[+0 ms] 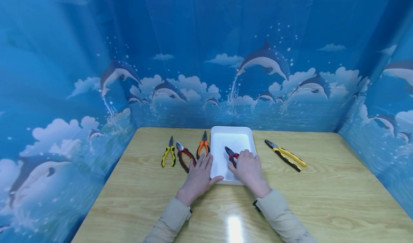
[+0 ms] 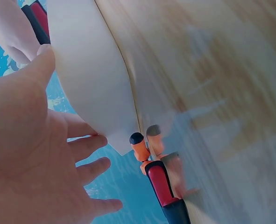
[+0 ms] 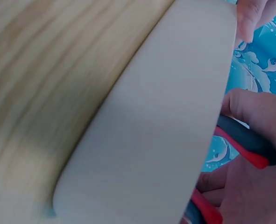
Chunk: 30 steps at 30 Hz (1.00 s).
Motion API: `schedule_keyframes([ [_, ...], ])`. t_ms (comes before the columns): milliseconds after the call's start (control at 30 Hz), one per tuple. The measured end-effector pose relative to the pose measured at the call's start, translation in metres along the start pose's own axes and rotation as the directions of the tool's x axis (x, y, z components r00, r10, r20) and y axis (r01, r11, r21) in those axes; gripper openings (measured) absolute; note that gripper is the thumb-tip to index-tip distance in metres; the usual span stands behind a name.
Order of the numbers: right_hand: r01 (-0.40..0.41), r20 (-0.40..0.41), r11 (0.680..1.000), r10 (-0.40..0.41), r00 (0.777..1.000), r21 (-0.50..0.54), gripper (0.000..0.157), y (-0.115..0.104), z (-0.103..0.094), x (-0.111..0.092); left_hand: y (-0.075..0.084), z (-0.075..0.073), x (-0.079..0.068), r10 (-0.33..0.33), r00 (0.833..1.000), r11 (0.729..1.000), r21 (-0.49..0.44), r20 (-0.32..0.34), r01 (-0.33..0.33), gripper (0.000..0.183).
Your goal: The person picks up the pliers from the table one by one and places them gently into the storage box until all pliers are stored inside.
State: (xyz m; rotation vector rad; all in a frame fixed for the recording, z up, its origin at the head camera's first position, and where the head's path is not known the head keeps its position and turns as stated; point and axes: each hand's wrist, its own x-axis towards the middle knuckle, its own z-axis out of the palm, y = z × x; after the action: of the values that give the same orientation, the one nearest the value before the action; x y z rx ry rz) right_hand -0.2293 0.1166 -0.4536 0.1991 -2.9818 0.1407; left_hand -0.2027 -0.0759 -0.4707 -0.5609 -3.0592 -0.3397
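Observation:
My right hand (image 1: 249, 169) grips red-and-black pliers (image 1: 230, 152) over the inside of a white tray (image 1: 221, 137). The pliers' head points to the back left, and much of their handles is hidden by the hand. In the right wrist view the handles (image 3: 247, 142) stand spread above the tray's rim. My left hand (image 1: 199, 176) lies along the tray's left side, fingers straight and apart, thumb at the front corner. Fingertips are right at the tray's wall in the left wrist view. Beyond that hand, other red-and-black pliers (image 1: 184, 161) lie on the table, handle ends partly covered.
Orange pliers (image 1: 204, 145) lie against the tray's left side. Farther left are yellow-and-black long-nose pliers (image 1: 169, 154). Right of the tray lie larger yellow-and-black pliers (image 1: 285, 156). A dolphin-print curtain (image 1: 200, 56) hangs behind the wooden table (image 1: 329, 185) and along both sides.

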Motion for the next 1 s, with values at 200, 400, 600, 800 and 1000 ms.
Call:
schedule_keyframes([
  [200, 0.022, 0.032, 0.999, -0.021, 0.999, -0.026, 0.048, -0.007, 0.004, -0.002, 0.0, 0.0, 0.0, -0.006, 1.0, 1.0, -0.001, 0.001, 0.006, 0.088],
  [400, 0.045, 0.029, 0.998, -0.043, 0.999, -0.04, 0.051, -0.011, 0.011, -0.003, 0.0, 0.0, 0.0, 0.005, 1.0, 1.0, 0.016, 0.0, -0.005, 0.088],
  [600, 0.016, 0.046, 1.0, -0.016, 0.999, 0.0, 0.051, -0.016, 0.014, 0.003, -0.001, 0.0, -0.001, 0.008, 1.0, 1.0, 0.013, -0.005, -0.007, 0.087],
  [800, -0.023, 0.088, 0.999, 0.019, 0.996, 0.043, 0.053, -0.023, 0.016, 0.008, -0.001, -0.001, 0.001, 0.003, 1.0, 1.0, -0.005, 0.002, -0.003, 0.087],
  [1000, -0.058, 0.157, 0.994, 0.043, 0.987, 0.096, 0.055, -0.026, 0.014, 0.008, -0.001, -0.001, 0.003, -0.006, 1.0, 1.0, -0.019, 0.018, 0.006, 0.088],
])
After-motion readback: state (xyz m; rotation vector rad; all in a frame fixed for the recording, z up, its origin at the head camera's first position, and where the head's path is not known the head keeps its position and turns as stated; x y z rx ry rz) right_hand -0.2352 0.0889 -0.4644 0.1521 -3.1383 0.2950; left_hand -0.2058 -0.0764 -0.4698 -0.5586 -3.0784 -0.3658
